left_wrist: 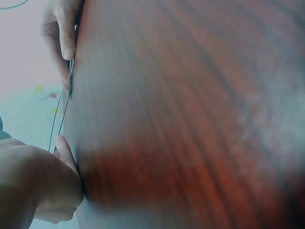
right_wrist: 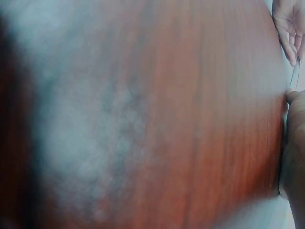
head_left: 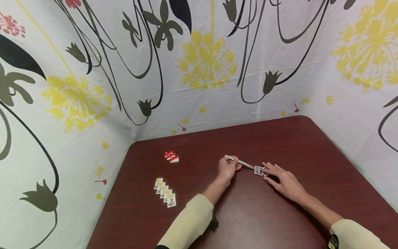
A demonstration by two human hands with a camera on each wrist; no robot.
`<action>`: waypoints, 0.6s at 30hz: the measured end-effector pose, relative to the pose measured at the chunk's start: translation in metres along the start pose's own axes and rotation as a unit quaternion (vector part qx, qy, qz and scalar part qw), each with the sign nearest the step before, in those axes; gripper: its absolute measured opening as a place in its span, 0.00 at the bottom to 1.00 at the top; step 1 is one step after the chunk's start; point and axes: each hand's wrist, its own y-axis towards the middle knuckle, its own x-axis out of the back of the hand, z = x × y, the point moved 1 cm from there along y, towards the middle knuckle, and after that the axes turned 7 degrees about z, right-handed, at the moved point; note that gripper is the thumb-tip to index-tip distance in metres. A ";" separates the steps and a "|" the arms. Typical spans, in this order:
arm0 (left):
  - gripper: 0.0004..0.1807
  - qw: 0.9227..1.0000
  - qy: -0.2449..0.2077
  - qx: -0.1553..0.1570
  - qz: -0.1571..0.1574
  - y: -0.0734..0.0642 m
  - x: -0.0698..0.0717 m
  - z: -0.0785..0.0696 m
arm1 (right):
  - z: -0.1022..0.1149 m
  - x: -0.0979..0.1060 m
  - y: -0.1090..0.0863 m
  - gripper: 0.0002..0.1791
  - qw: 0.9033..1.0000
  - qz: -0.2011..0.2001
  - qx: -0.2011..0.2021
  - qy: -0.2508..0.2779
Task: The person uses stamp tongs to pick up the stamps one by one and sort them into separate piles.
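Observation:
My left hand pinches a pair of silver tweezers near its wide end. The thin tips reach right, to the edge of a small grey-and-white stamp on the table. My right hand lies beside that stamp with fingers extended, touching a second grey stamp that the fingers partly cover. In the left wrist view, the tweezers span the gap between my left hand and my right hand. The right wrist view shows little of the stamps.
Left on the dark red table, several cream stamps overlap in a slanting row. Behind them lie three red-and-white stamps, also overlapping. A flower-patterned cloth hangs around the table's back and sides.

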 end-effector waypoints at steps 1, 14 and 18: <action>0.05 1.000 0.000 -0.001 -0.002 0.001 0.001 0.000 | 0.000 0.000 0.000 0.23 1.000 0.001 -0.001 0.001; 0.05 1.000 0.023 0.011 0.003 0.007 0.006 -0.002 | 0.000 -0.001 0.000 0.23 1.000 0.002 -0.003 0.000; 0.06 1.000 0.021 0.015 0.013 0.006 0.006 -0.003 | 0.000 -0.001 0.001 0.23 1.000 0.000 -0.005 0.001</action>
